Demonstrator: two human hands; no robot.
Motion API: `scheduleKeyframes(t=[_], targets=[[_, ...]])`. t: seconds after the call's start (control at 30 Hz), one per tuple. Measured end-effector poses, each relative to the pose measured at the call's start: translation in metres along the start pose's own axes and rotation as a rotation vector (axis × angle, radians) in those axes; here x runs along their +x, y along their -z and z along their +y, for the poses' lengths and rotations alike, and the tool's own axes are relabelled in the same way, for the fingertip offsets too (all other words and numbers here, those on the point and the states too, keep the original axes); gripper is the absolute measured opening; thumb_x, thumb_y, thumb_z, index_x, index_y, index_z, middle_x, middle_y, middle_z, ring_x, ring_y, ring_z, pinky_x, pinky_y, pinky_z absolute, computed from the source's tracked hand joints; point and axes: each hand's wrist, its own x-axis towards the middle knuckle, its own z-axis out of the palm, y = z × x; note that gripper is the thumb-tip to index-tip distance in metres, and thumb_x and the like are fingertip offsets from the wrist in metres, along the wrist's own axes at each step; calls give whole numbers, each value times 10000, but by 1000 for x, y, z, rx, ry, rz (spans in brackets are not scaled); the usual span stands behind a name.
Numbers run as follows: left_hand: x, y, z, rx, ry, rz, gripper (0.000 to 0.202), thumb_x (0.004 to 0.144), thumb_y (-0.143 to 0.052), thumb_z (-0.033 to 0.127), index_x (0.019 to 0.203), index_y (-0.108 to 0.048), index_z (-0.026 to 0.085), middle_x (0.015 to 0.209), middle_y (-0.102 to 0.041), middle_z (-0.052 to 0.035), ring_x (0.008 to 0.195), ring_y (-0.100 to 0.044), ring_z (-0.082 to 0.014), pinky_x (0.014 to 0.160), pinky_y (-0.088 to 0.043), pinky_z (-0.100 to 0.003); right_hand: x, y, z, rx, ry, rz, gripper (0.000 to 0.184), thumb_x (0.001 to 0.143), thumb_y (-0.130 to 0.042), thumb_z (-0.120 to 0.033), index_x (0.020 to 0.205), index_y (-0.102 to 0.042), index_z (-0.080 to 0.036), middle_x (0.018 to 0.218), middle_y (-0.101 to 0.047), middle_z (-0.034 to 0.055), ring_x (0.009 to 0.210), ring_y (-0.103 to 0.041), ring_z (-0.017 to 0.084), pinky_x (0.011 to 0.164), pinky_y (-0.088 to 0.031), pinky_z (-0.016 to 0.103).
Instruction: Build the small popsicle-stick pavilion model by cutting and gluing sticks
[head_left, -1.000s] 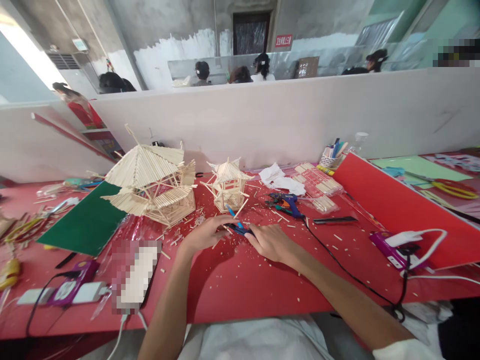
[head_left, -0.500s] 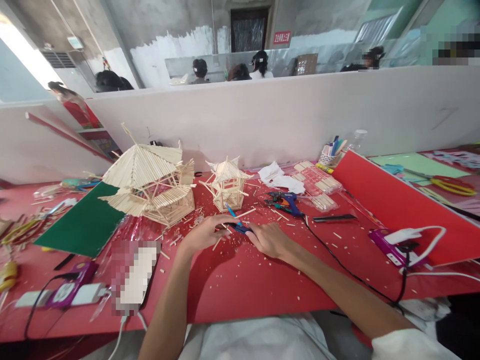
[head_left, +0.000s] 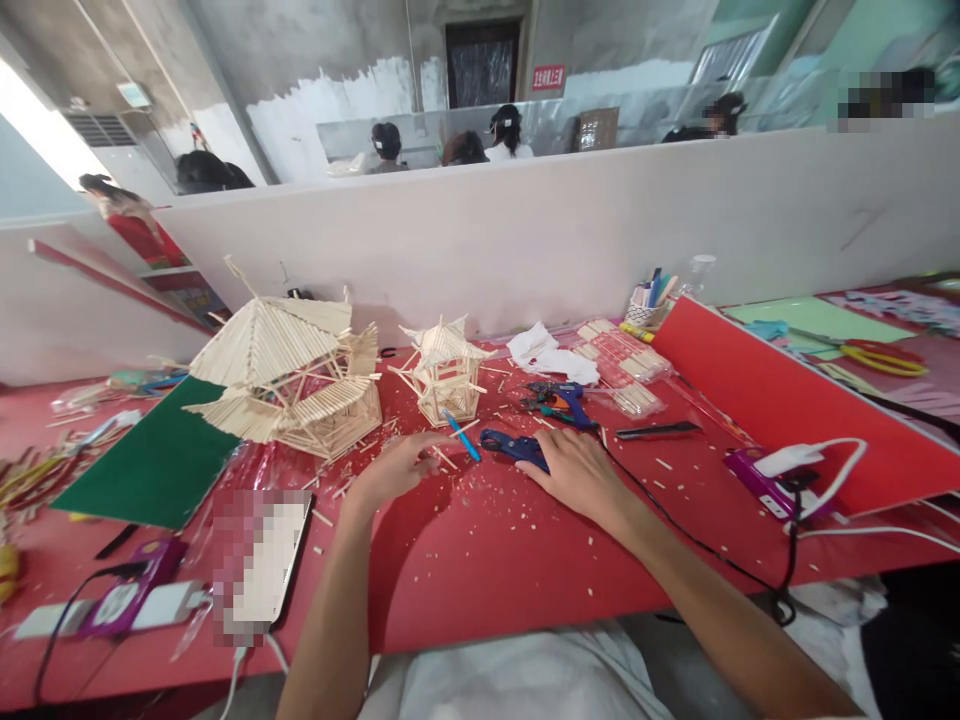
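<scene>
My left hand (head_left: 396, 470) is above the table with its fingers curled, a short thin wooden stick (head_left: 445, 458) at the fingertips. My right hand (head_left: 581, 468) lies low over the table, thumb and fingers around the handle end of dark-blue hand cutters (head_left: 514, 448), whose head points left. Between the hands a blue pen (head_left: 461, 436) lies slanted. Just behind it stands a small pavilion model of wooden sticks (head_left: 448, 375). To the left is a larger stick pavilion (head_left: 289, 375) with a wide sloped roof.
A blue glue gun (head_left: 566, 402) with a black cord lies right of the small pavilion, before stick packs (head_left: 622, 365). Stick scraps litter the red table (head_left: 480, 580). A phone (head_left: 274, 570), green board (head_left: 150, 460), red board (head_left: 795, 410) and purple power strips (head_left: 772, 485) flank the work area.
My right hand has moved right with the cutters, away from my left hand. The blue pen now shows in full between them. The left hand has drawn slightly left.
</scene>
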Motion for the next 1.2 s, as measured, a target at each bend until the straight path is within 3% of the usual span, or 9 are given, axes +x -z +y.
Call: scheduleKeyframes(t=[0.13,0.33,0.43,0.6,0.7,0.77,0.9,1.2], targets=[[5,-4,-6,109,39,13,549,847,-487,90,1348,-655,241,950,-773,-54,784,-677,-185,780,-528,-293,-2,-14,-4,-41,-36,57,551,1011,-456,-547,1258,-616,-80,1201,-660,248,1107,-590,374,936,-398,481],[4,-4,-17,70,-2,73,567,820,-503,96,1353,-632,240,1230,-719,-95,874,-698,-189,836,-547,-318,-4,-27,-15,-35,-43,68,529,987,-506,-486,1315,-588,-79,1258,-622,260,1164,-543,383,955,-404,481],[2,-1,-15,10,-15,148,513,843,-534,148,1344,-615,220,1237,-707,-112,844,-714,-190,794,-562,-321,-2,-22,-17,37,8,118,478,985,-532,-421,1318,-586,-82,1254,-622,263,1187,-545,390,988,-404,510],[3,-3,2,-116,-52,174,428,879,-590,221,1306,-616,214,1215,-717,-111,892,-740,-209,810,-575,-326,10,2,-31,573,236,184,251,986,-556,-315,1192,-631,-193,1127,-704,124,1043,-654,250,931,-490,377],[6,-8,9,-150,-87,197,406,892,-632,267,1296,-618,233,1196,-733,-92,914,-744,-210,852,-576,-335,23,14,-46,935,241,140,218,960,-592,-300,1156,-640,-219,1010,-750,64,893,-703,194,805,-529,305],[7,-12,11,-151,-99,225,389,890,-661,302,1273,-625,244,1193,-733,-82,909,-747,-209,861,-578,-337,33,17,-55,1070,216,135,200,941,-614,-304,1115,-662,-219,997,-767,59,899,-719,198,784,-533,299],[8,-17,14,-160,-117,279,375,884,-675,320,1245,-620,236,1229,-704,-92,875,-755,-200,825,-590,-323,48,8,-66,1213,225,198,129,917,-635,-315,954,-698,-209,968,-778,50,914,-727,200,822,-532,305],[14,-27,19,-108,-131,360,203,906,-664,323,1080,-635,224,1054,-716,-57,891,-739,-199,844,-582,-330,65,-20,-68,1534,101,282,259,807,-744,-456,823,-677,-206,798,-742,34,772,-717,209,732,-568,317]])
